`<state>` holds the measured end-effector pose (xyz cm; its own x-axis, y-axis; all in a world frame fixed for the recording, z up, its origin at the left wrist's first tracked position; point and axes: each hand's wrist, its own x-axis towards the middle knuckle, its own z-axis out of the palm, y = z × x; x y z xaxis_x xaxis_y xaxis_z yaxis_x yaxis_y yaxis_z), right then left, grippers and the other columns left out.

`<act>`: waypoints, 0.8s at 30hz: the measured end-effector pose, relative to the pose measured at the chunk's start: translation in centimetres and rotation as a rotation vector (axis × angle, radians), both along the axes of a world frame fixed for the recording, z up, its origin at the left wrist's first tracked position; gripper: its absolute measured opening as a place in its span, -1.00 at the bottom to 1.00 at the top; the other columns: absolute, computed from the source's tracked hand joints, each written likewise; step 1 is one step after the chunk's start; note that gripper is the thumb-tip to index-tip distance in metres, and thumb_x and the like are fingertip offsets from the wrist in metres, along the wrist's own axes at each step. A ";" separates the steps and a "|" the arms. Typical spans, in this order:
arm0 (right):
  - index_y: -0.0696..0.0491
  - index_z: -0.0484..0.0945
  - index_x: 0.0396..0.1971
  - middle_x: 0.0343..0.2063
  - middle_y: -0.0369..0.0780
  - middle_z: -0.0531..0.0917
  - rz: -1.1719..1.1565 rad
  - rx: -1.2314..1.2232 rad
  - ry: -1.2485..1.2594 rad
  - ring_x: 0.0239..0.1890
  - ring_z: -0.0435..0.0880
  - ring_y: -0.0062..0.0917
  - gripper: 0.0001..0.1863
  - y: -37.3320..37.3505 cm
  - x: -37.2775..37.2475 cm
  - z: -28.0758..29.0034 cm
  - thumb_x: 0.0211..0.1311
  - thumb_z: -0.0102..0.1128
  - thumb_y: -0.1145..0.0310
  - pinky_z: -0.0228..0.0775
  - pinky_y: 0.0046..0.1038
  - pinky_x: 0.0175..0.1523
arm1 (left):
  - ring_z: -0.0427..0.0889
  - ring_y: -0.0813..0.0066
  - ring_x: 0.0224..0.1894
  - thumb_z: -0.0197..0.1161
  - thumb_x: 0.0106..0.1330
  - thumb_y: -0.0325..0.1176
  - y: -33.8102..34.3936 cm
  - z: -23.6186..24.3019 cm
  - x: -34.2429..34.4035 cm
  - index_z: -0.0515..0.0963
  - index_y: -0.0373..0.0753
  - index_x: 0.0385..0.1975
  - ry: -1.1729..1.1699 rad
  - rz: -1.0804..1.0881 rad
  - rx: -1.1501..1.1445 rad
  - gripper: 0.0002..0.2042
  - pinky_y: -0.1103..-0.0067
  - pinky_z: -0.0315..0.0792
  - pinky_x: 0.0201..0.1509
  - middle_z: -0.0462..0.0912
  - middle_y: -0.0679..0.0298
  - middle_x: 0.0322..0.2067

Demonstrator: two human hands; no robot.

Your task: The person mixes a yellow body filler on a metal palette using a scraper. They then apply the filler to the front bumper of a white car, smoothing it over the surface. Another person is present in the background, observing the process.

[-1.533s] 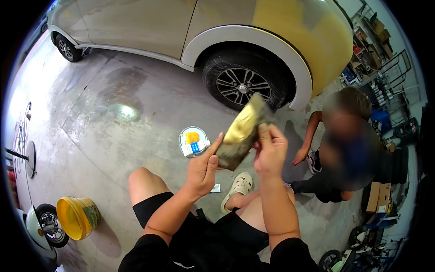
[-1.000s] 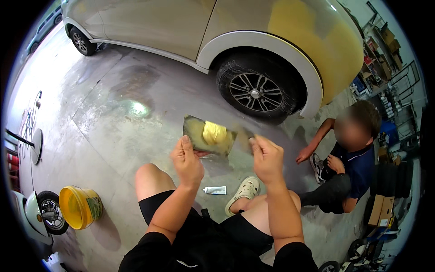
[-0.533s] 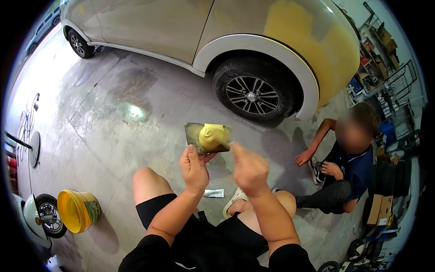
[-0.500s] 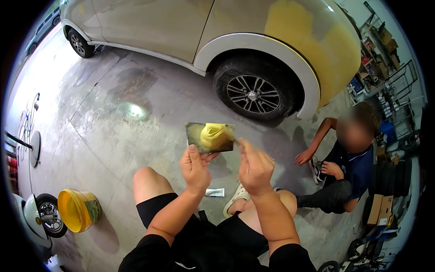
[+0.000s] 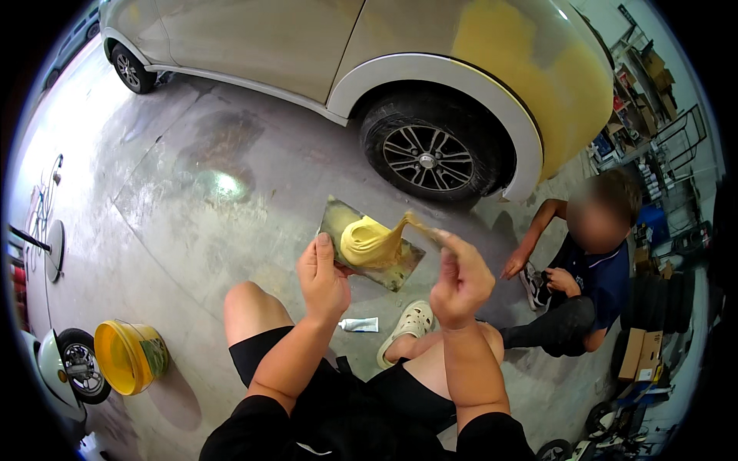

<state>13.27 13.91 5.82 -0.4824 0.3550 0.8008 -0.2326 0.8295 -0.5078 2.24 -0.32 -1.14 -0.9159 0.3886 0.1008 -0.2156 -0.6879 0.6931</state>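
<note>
Where the person's black-sleeved forearms rise from the lower edge, the left hand (image 5: 323,276) is closed on the near edge of a flat rectangular metal mixing board (image 5: 370,244), thumb on top, holding it roughly level above the bent knees. On the board sits a mound of glossy yellow body filler (image 5: 367,242). The right hand (image 5: 461,280), fingers pinched shut, grips a thin spreader blade (image 5: 424,229) whose tip draws a strand of filler up off the mound; the blade itself is largely hidden by filler and fingers. Below the board, on the grey concrete floor (image 5: 192,230), lie a small white tube (image 5: 358,325) and the person's pale clog (image 5: 407,326). A yellow plastic bucket (image 5: 127,357) stands well apart to the left. To the right a second person (image 5: 584,284) sits close by. Open floor extends leftward and ahead to the white car's black wheel (image 5: 427,157) and its yellow-coated fender (image 5: 530,77).
</note>
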 end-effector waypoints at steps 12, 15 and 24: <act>0.15 0.60 -0.33 -0.53 -0.31 0.56 0.098 -0.429 -0.389 -0.51 0.53 -0.63 -0.91 2.3 1.1 -2.3 0.26 0.22 0.45 0.42 -0.60 -0.36 | 0.54 0.56 -0.38 -0.07 0.54 -0.24 -1.6 -0.1 -2.3 0.44 -0.30 -0.33 0.112 0.240 0.054 -0.72 0.56 0.51 -0.26 0.55 0.30 -0.34; 0.00 0.52 -0.53 -0.59 -0.49 0.47 0.312 -1.156 -0.259 -0.53 0.42 -0.85 -0.78 2.1 1.0 -4.1 0.31 0.24 0.31 0.38 -0.68 -0.40 | 0.59 0.50 -0.26 -0.11 0.55 -0.23 -1.2 0.2 -1.7 0.46 -0.34 -0.19 0.088 0.202 0.173 -0.71 0.52 0.54 -0.16 0.57 0.23 -0.22; 0.12 0.60 -0.44 -0.54 -0.37 0.60 0.288 -1.283 -0.165 -0.54 0.47 -0.77 -0.78 -1.3 -1.3 -4.0 0.33 0.24 0.29 0.39 -0.64 -0.39 | 0.60 0.49 -0.16 -0.14 0.55 -0.26 -0.6 -0.3 1.2 0.27 -0.43 0.26 0.566 0.061 -0.402 -0.57 0.61 0.46 -0.04 0.61 0.16 -0.12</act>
<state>11.93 12.56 1.80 -0.7261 0.6804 -0.0991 -0.1782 -0.3254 -0.9286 3.48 -0.91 -1.47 -0.7862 0.4449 0.4288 0.2853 -0.3541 0.8906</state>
